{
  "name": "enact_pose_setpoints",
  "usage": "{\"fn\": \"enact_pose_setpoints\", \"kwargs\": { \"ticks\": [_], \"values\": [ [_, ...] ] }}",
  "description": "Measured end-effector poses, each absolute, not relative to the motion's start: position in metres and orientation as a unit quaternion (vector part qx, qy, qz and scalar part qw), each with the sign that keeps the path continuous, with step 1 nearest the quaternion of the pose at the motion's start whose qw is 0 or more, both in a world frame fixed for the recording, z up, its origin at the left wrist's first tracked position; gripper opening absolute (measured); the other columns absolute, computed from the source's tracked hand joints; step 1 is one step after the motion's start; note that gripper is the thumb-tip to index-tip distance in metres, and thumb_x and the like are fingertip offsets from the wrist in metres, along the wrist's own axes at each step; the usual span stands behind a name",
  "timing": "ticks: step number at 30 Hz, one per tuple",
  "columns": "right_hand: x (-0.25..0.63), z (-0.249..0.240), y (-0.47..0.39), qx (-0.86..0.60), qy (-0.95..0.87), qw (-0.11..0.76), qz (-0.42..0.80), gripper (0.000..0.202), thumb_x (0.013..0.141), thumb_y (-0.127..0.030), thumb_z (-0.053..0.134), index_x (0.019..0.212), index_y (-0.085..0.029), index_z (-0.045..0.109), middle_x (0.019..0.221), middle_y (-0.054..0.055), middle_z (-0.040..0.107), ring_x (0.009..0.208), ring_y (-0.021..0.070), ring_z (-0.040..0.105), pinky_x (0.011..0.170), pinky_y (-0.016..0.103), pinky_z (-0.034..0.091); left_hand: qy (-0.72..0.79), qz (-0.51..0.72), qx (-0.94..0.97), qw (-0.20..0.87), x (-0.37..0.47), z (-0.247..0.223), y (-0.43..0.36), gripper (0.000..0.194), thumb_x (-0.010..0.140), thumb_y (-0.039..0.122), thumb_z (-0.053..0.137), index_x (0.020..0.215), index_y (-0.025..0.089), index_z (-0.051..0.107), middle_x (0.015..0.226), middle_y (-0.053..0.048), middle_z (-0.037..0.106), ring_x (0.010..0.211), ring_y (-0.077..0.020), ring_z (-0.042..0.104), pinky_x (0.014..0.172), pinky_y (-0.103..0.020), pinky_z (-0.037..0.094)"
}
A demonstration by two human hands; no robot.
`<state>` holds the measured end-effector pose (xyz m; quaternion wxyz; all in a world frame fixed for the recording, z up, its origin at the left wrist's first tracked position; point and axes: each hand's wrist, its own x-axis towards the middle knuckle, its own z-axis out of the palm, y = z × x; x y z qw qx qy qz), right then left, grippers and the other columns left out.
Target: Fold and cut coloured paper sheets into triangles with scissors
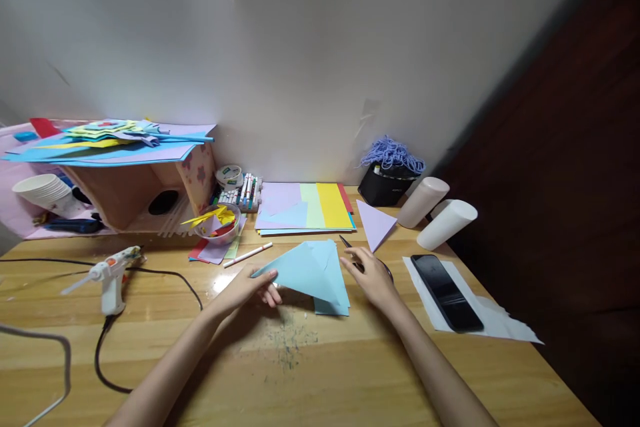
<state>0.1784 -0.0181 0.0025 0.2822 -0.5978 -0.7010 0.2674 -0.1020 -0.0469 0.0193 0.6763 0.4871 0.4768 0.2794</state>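
My left hand [259, 285] pinches the left corner of a folded light blue paper [300, 270], thumb on top. Under its right side lies another light blue piece [337, 303] on the wooden table. My right hand [367, 273] is over dark scissors [346, 241], whose blades point up and left beyond the fingers; the handles are mostly covered by the hand, so its grip on them is unclear. Behind the right hand lies a purple paper triangle [375, 223].
Behind are stacked coloured sheets [335, 207], markers [247, 190] and a bowl of scraps [217, 223]. A glue gun [114, 280] with a cable stands left. On the right are a phone [445, 293], two white rolls [447, 223] and a black box [384, 185] with purple yarn.
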Motion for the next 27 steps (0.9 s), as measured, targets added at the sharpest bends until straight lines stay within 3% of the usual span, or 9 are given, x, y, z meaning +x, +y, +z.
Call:
{"fn": "enact_pose_setpoints", "kwargs": {
  "ticks": [3,6,10,14,17,22,27],
  "values": [
    [0.164,0.006,-0.023,-0.475,-0.651,0.306,0.508,0.036,0.074,-0.040,0.055,0.101,-0.016,0.053,0.081,0.003,0.061,0.072,0.0154,0.059,0.064,0.027,0.046,0.469,0.251,0.523,0.666,-0.085,0.026,-0.037,0.043,0.074,0.053,0.049,0.072,0.011,0.058,0.064,-0.010,0.067,0.054,-0.0161,0.061,0.053,-0.024,0.044],
    [0.163,0.004,-0.021,-0.454,-0.608,0.328,0.562,0.032,0.066,-0.039,0.065,0.084,-0.015,0.055,0.063,-0.002,0.058,0.062,0.0142,0.058,0.056,0.024,0.045,0.493,0.282,0.530,0.629,-0.066,0.024,-0.025,0.047,0.074,0.054,0.047,0.063,0.010,0.059,0.060,-0.010,0.065,0.051,-0.0145,0.059,0.051,-0.023,0.043],
    [0.193,-0.003,0.000,-0.504,-0.504,0.475,0.516,0.031,0.061,-0.040,0.068,0.073,-0.015,0.054,0.061,0.000,0.061,0.058,0.0155,0.059,0.056,0.027,0.048,0.503,0.400,0.488,0.590,-0.036,0.011,-0.005,0.043,0.078,0.051,0.043,0.088,0.011,0.055,0.073,-0.008,0.065,0.054,-0.0127,0.059,0.054,-0.024,0.045],
    [0.238,-0.014,0.037,-0.584,-0.379,0.587,0.413,0.041,0.055,-0.048,0.068,0.076,-0.015,0.053,0.067,0.006,0.065,0.062,0.0203,0.063,0.058,0.033,0.051,0.504,0.372,0.609,0.487,0.009,-0.001,0.019,0.031,0.083,0.039,0.038,0.091,0.012,0.052,0.087,-0.011,0.064,0.072,-0.0147,0.062,0.064,-0.026,0.046],
    [0.263,-0.024,0.054,-0.622,-0.355,0.605,0.347,0.040,0.058,-0.049,0.062,0.076,-0.016,0.051,0.072,0.008,0.066,0.065,0.0205,0.063,0.059,0.032,0.051,0.490,0.338,0.704,0.388,0.057,-0.006,0.039,0.023,0.079,0.030,0.045,0.094,0.014,0.053,0.102,-0.011,0.059,0.090,-0.0178,0.057,0.080,-0.030,0.043],
    [0.279,-0.034,0.052,-0.676,-0.367,0.584,0.261,0.034,0.064,-0.047,0.056,0.077,-0.016,0.052,0.072,0.009,0.067,0.066,0.0208,0.063,0.055,0.029,0.049,0.503,0.306,0.733,0.341,0.132,-0.017,0.075,0.035,0.068,0.025,0.059,0.100,0.011,0.053,0.113,-0.016,0.051,0.111,-0.0256,0.044,0.095,-0.036,0.031],
    [0.275,-0.037,0.057,-0.716,-0.397,0.522,0.242,0.025,0.064,-0.039,0.056,0.072,-0.016,0.056,0.062,0.006,0.066,0.058,0.0200,0.062,0.049,0.027,0.047,0.578,0.292,0.684,0.336,0.169,-0.024,0.106,0.034,0.085,0.028,0.034,0.099,0.003,0.052,0.111,-0.026,0.050,0.114,-0.0299,0.041,0.093,-0.041,0.028]
  ]
}}
